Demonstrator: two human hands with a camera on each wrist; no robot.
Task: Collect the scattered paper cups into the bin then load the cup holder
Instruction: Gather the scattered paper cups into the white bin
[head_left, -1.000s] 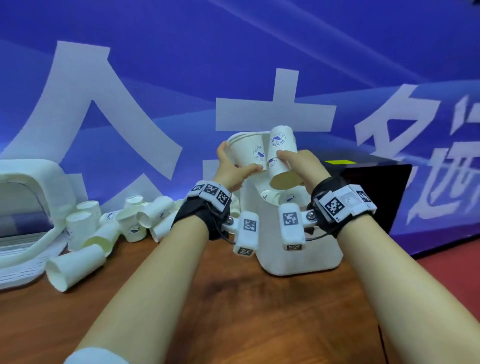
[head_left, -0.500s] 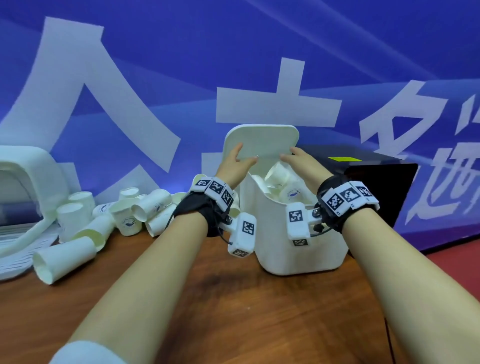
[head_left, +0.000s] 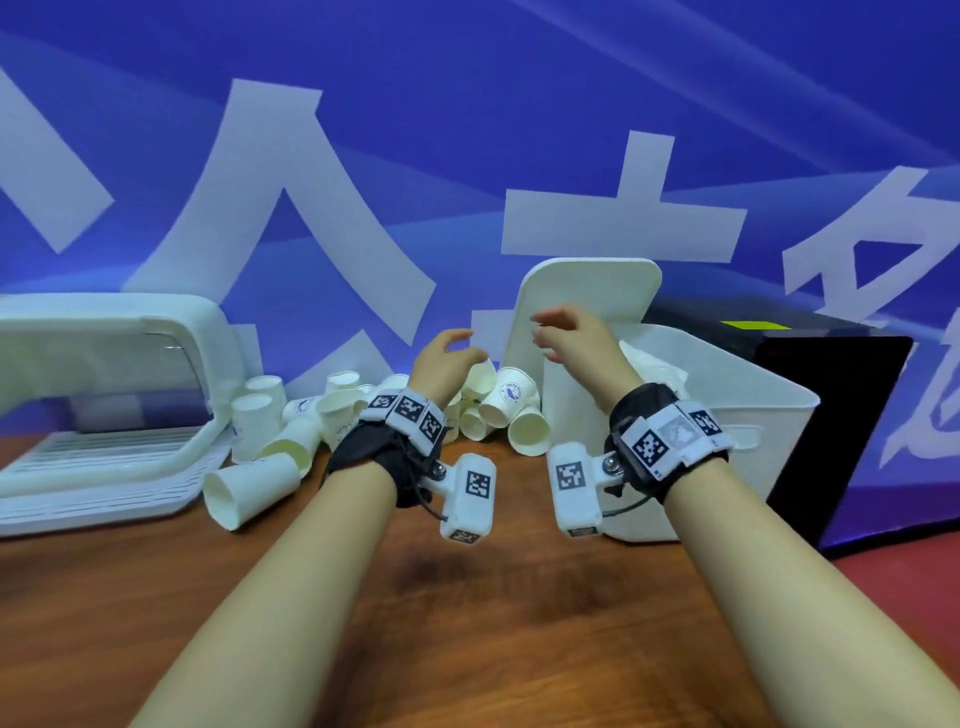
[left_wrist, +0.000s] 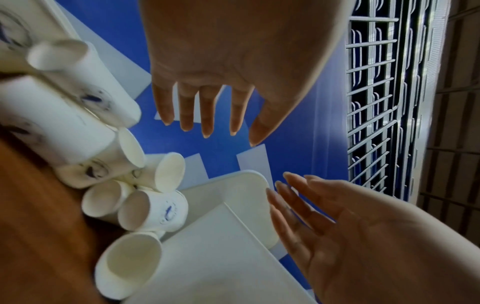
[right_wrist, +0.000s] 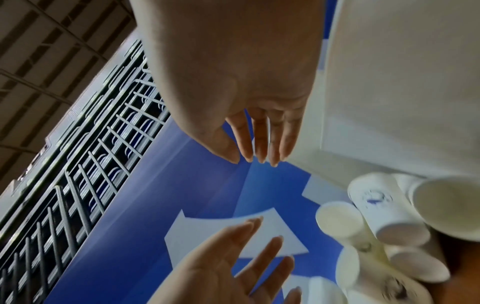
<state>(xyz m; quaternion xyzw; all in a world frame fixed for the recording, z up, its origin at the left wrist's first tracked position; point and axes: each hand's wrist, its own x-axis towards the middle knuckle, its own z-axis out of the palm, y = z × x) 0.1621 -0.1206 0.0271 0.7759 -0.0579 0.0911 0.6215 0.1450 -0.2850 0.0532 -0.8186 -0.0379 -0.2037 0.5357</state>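
Observation:
Several white paper cups (head_left: 506, 402) lie in a heap on the wooden table, left of the white bin (head_left: 701, 447), whose lid (head_left: 597, 291) stands upright. My left hand (head_left: 457, 351) hovers just above the heap, fingers straight and spread, holding nothing. My right hand (head_left: 545, 338) hangs beside it in front of the lid, also empty with relaxed fingers. The left wrist view shows the left hand (left_wrist: 205, 119) above the cups (left_wrist: 153, 207), apart from them. In the right wrist view the right hand (right_wrist: 259, 150) is bare, beside the bin wall (right_wrist: 389, 82).
A white cup holder rack with a curved cover (head_left: 104, 374) sits at the far left, with more cups (head_left: 249, 488) lying beside it. A black box (head_left: 831, 395) stands behind and right of the bin. A blue banner backs the table; bare wood lies in front.
Both hands held cups over the bin a second ago and let them go into it. They have since moved left, empty, towards the heap, and the view has turned left.

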